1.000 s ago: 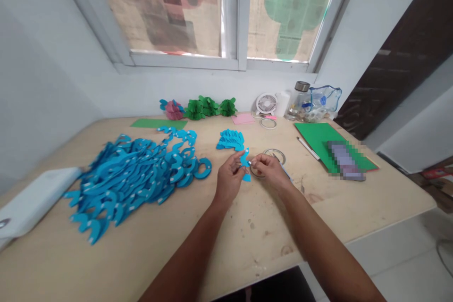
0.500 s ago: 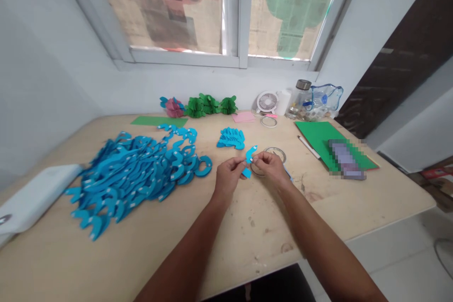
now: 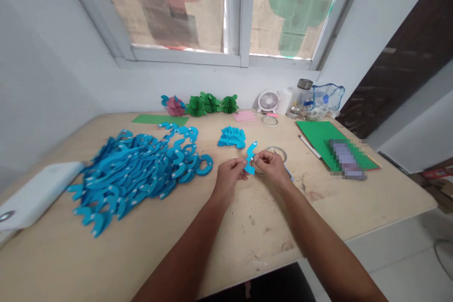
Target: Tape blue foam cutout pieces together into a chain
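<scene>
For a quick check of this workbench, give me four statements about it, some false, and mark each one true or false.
1. The left hand and right hand both pinch one blue cutout. True.
2. The large pile of blue cutouts lies to the right of the hands. False: it lies to their left.
3. A roll of clear tape lies just beyond the right hand. True.
4. The white desk fan stands on the green sheet. False: it stands apart from the sheet, to its left.
</scene>
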The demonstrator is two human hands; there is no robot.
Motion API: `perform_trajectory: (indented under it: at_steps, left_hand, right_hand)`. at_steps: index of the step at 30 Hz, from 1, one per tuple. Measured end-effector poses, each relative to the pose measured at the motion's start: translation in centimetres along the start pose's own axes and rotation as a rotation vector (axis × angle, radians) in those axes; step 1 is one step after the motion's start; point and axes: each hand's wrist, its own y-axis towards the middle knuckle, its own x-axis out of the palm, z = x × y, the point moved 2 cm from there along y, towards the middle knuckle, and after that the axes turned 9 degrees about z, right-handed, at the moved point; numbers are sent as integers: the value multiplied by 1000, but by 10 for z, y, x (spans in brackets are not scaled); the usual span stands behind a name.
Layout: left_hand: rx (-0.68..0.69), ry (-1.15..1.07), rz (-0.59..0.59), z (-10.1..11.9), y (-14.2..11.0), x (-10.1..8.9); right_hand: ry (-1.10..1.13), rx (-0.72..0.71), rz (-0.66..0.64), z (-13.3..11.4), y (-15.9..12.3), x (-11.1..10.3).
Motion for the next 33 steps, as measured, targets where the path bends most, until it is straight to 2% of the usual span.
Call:
perform_trajectory:
  at_steps: [10,17,33]
  left_hand:
    - [51,72,8,2,0,0]
    - [113,94,12,6,-3,1]
    - [129,99,16,6,-3,2]
  right_hand:
    - [-89,-74,-57,5,1,0]
    - [-139,-90,-54,6,2,0]
    - [-279,-164,-3,1,-2,2]
